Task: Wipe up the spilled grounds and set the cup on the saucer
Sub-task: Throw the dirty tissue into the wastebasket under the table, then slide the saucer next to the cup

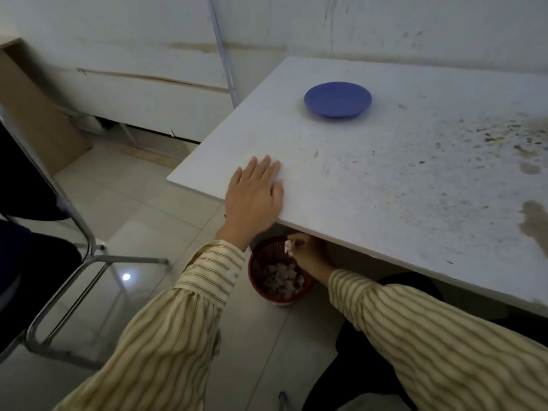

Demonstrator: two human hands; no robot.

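A blue saucer (337,99) lies empty near the far left corner of the white table (370,185). Dark spilled grounds (501,140) and brownish smears speckle the table's right side. My left hand (255,197) rests flat on the table's left edge, fingers apart, holding nothing. My right hand (305,250) is below the table edge, over a red waste basket (255,268), with its fingers pinched on a crumpled white tissue (288,247). No cup is in view.
The red basket on the tiled floor holds several crumpled tissues. A metal-framed chair (74,232) stands to the left. A cardboard box (35,108) and white panels lean by the wall behind.
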